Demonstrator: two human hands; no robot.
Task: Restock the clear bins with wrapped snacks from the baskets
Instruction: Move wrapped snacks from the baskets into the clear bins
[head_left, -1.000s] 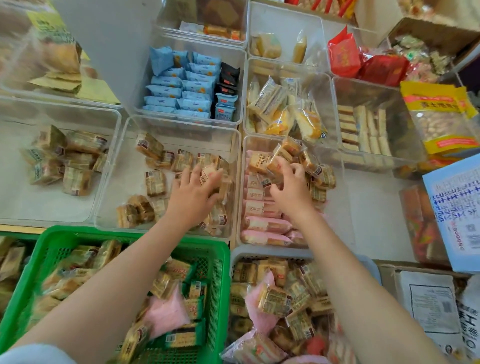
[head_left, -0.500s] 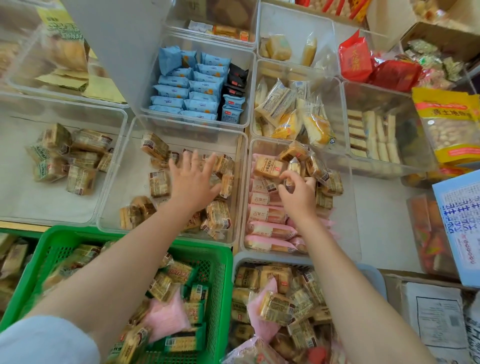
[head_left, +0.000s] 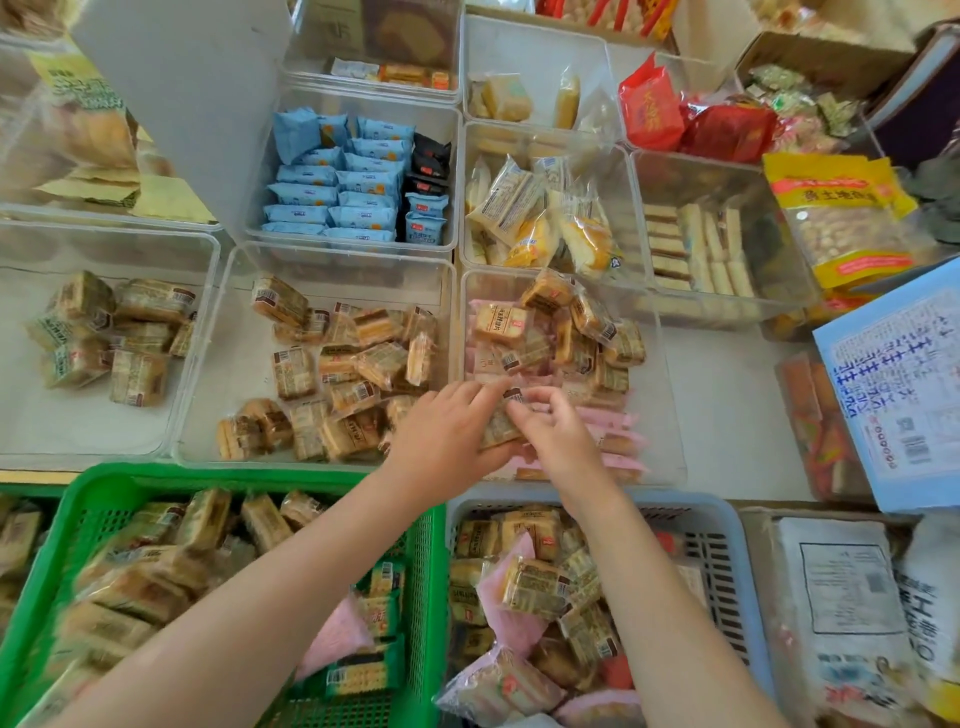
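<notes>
My left hand (head_left: 448, 435) and my right hand (head_left: 558, 437) meet over the near edge of the right clear bin (head_left: 670, 415), both holding one brown wrapped snack (head_left: 500, 426) between them. That bin holds pink packs and brown wrapped cakes. The middle clear bin (head_left: 236, 322) to its left holds several brown wrapped snacks. Below, a green basket (head_left: 104, 480) and a blue-grey basket (head_left: 727, 525) are full of wrapped snacks.
A left clear bin (head_left: 202, 249) holds a few wrapped snacks. Behind stand bins of blue packs (head_left: 332, 192), yellow cakes (head_left: 540, 223) and wafer bars (head_left: 696, 244). Red bags (head_left: 652, 109), a yellow bag (head_left: 836, 218) and a blue box (head_left: 898, 384) crowd the right.
My left hand left the middle bin and moved right to the right bin. My right hand drew back toward me. Both now hold one snack at the bin's near edge.
</notes>
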